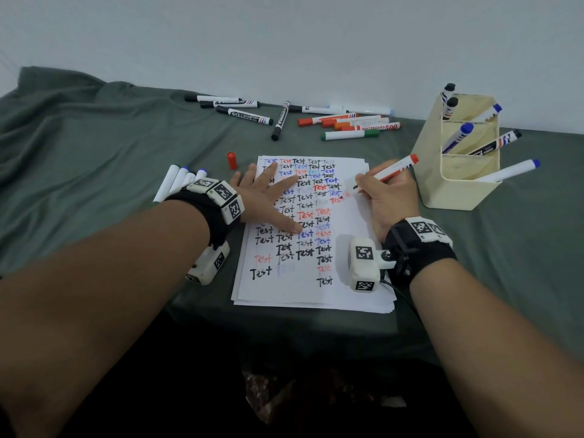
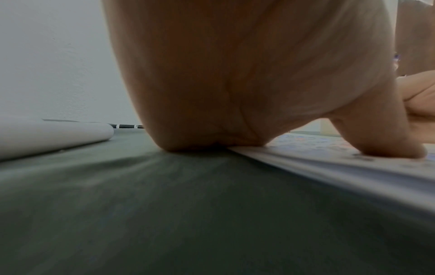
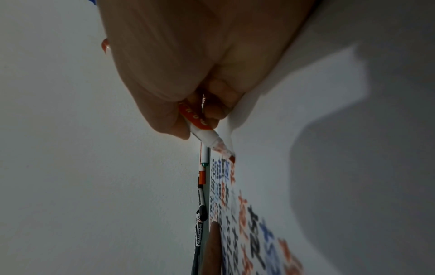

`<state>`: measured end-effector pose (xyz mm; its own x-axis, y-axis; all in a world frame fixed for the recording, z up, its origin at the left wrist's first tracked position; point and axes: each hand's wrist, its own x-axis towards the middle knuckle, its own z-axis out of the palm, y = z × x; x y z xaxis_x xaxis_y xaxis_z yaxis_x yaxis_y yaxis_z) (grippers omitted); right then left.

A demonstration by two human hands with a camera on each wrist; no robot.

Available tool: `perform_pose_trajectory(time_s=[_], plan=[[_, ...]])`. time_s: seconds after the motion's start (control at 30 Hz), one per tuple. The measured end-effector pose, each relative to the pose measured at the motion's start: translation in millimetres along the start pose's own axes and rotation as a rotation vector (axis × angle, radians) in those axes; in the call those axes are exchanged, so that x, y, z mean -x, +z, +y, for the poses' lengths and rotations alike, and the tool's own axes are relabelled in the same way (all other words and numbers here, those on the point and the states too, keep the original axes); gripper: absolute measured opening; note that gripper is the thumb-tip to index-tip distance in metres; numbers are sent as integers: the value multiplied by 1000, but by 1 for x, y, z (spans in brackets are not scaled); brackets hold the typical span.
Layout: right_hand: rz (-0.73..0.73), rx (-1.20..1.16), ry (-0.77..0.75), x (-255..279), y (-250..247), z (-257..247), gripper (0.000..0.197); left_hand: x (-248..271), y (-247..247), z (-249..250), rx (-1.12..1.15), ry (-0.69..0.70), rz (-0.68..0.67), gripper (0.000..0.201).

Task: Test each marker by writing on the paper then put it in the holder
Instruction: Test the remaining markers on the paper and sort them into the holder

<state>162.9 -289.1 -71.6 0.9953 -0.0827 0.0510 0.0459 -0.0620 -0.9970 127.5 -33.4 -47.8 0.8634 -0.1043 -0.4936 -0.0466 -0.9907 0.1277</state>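
A stack of white paper (image 1: 344,279) covered in rows of the word "Test" lies in the middle of the green cloth. My left hand (image 1: 268,197) lies flat on it with fingers spread, its heel (image 2: 212,141) at the paper's edge (image 2: 329,167). My right hand (image 1: 385,197) grips an uncapped red marker (image 1: 392,170), whose tip (image 3: 231,158) touches the paper (image 3: 306,148) beside a fresh red word. The marker's red cap (image 1: 232,160) stands left of the sheet. A cream holder (image 1: 458,172) with several markers in it stands at the right.
Several black, red, orange, green and blue markers (image 1: 344,121) lie scattered along the wall at the back. A few white markers with blue caps (image 1: 180,180) lie left of my left wrist. The green cloth is rumpled at the far left (image 1: 63,128).
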Motion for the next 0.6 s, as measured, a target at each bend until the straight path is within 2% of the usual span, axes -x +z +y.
perform_pose_trajectory(time_s=[0.37, 0.6], plan=[[21, -20, -14, -2, 0, 1, 17, -4, 3, -3, -3, 1, 9, 129], [18, -305, 17, -5, 1, 4, 22, -2, 2, -3, -8, 2, 7, 129]])
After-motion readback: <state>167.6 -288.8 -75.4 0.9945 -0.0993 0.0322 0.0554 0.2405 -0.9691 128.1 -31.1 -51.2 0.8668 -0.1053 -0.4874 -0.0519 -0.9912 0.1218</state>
